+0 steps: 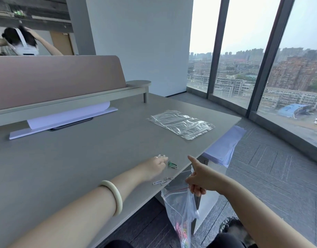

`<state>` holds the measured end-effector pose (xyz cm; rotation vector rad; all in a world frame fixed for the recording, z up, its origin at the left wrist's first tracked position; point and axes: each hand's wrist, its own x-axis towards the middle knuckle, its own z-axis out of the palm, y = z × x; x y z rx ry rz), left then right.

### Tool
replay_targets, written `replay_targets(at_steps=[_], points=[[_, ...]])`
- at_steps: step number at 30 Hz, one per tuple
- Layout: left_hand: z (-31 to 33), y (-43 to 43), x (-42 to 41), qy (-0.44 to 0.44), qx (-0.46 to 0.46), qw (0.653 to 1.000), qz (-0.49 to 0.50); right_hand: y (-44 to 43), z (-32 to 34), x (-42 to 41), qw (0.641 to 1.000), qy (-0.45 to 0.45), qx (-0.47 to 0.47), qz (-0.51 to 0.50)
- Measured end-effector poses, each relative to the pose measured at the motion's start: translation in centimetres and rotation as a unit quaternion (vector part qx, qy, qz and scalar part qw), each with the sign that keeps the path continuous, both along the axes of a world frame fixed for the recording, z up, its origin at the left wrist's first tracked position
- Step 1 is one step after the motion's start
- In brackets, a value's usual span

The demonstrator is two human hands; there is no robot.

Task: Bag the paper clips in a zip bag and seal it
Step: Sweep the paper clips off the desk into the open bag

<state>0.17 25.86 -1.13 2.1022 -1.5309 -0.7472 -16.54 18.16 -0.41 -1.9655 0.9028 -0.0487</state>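
Note:
A clear zip bag [181, 210] hangs below the desk's right edge, gripped at its top by my right hand [198, 179], whose forefinger points up. Coloured paper clips [182, 233] lie bunched at the bag's bottom. On the grey desk [82, 167], my left hand [156, 166] rests with fingers spread, its fingertips just left of a small cluster of green paper clips [172, 165]. Three silver paper clips [163, 181] lie near the desk edge, between my two hands.
A second, flat clear zip bag [181, 124] lies farther back on the desk. White paper sheets [64, 120] sit under the pink divider [55, 81]. A paper stack [223, 147] rests below the desk's right edge. Another person is behind the divider.

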Motion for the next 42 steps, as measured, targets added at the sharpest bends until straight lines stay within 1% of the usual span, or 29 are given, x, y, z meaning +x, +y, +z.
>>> replay_targets(at_steps=[7, 10, 12, 15, 18, 20, 22, 25, 27, 34, 36, 37, 38, 40, 41, 42], points=[[0.5, 1.1, -1.5, -0.023, 0.025, 0.992, -0.118, 0.0, -0.3, 0.2, 1.0, 0.001, 0.002, -0.003], [0.8, 1.4, -1.7, -0.012, 0.029, 0.99, -0.139, 0.0, -0.3, 0.2, 1.0, 0.0, 0.004, -0.005], [1.3, 1.7, -2.0, 0.013, 0.033, 0.989, -0.145, 0.0, -0.2, 0.2, 1.0, 0.002, 0.002, -0.006], [2.5, 1.9, -2.3, 0.065, 0.02, 0.989, -0.13, -0.1, -0.1, 0.2, 1.0, 0.005, -0.002, -0.006], [3.4, 2.2, -1.5, 0.098, -0.014, 0.993, -0.067, 0.0, 0.0, 0.0, 1.0, 0.003, -0.005, -0.006], [3.6, 2.8, -0.6, 0.092, -0.021, 0.995, -0.01, 0.2, 0.0, -0.2, 1.0, -0.003, -0.006, -0.007], [3.6, 4.0, -0.2, 0.072, -0.013, 0.997, 0.021, 0.3, 0.1, -0.2, 1.0, -0.006, -0.008, -0.008], [2.8, 5.9, -0.8, 0.048, 0.022, 0.998, 0.018, 0.5, 0.1, -0.2, 1.0, -0.005, -0.009, -0.005], [2.1, 6.8, -1.9, 0.051, 0.036, 0.998, 0.01, 0.7, 0.1, -0.3, 1.0, -0.006, -0.009, -0.002], [0.5, 6.1, -4.2, 0.063, 0.006, 0.998, -0.017, 1.7, 0.5, -0.4, 1.0, -0.003, -0.003, 0.003], [0.3, 5.6, -4.5, 0.066, 0.02, 0.997, -0.039, 1.8, 0.5, -0.4, 1.0, -0.003, -0.003, 0.002], [0.5, 5.4, -4.7, 0.078, 0.024, 0.995, -0.048, 1.8, 0.5, -0.5, 1.0, -0.004, -0.004, 0.001], [0.8, 5.3, -4.9, 0.109, 0.024, 0.992, -0.054, 1.7, 0.5, -0.5, 1.0, -0.004, -0.004, 0.0], [1.5, 5.4, -5.2, 0.193, 0.021, 0.979, -0.055, 1.7, 0.6, -0.7, 1.0, -0.005, -0.003, -0.001], [1.6, 5.3, -5.1, 0.215, 0.015, 0.975, -0.051, 1.7, 0.6, -0.8, 1.0, -0.005, -0.003, -0.002], [1.6, 5.1, -4.6, 0.217, 0.006, 0.975, -0.045, 1.6, 0.6, -0.9, 1.0, -0.006, -0.003, -0.002]])
